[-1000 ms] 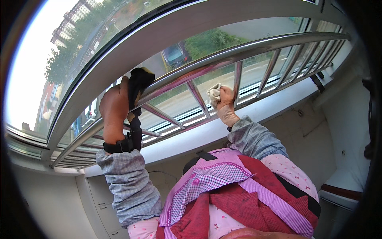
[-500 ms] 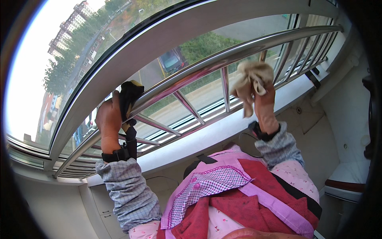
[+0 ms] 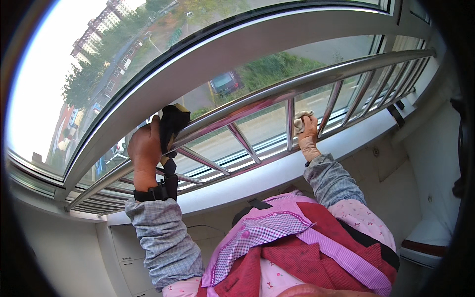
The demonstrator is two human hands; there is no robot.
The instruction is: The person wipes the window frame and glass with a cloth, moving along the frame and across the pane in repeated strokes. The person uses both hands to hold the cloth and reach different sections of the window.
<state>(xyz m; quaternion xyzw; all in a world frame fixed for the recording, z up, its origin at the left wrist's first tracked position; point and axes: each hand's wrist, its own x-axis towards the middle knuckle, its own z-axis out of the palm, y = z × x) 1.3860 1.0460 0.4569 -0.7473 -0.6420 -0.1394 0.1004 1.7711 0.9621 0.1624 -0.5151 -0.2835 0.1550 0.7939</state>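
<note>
My right hand (image 3: 308, 132) is closed on a beige cloth (image 3: 300, 122), low beside an upright metal bar (image 3: 290, 123) of the window railing. The cloth is bunched in the fingers, and I cannot tell if it touches the bar. On the left, my left hand (image 3: 145, 147) is at the shiny top rail (image 3: 257, 102), wrapped round a dark thing (image 3: 174, 123) with a yellow edge. Its kind is not clear. Part of it hangs below the rail, and my fingertips are hidden.
Behind the railing runs a large curved window frame (image 3: 217, 54) with glass. A white sill (image 3: 247, 182) lies below the bars. Outside, far down, are a parked car (image 3: 225, 83) and grass. Drawers (image 3: 129, 262) stand at the lower left.
My right hand has moved down and slightly left with the cloth, from in front of the top rail to the upright bars. My left hand stays at the rail.
</note>
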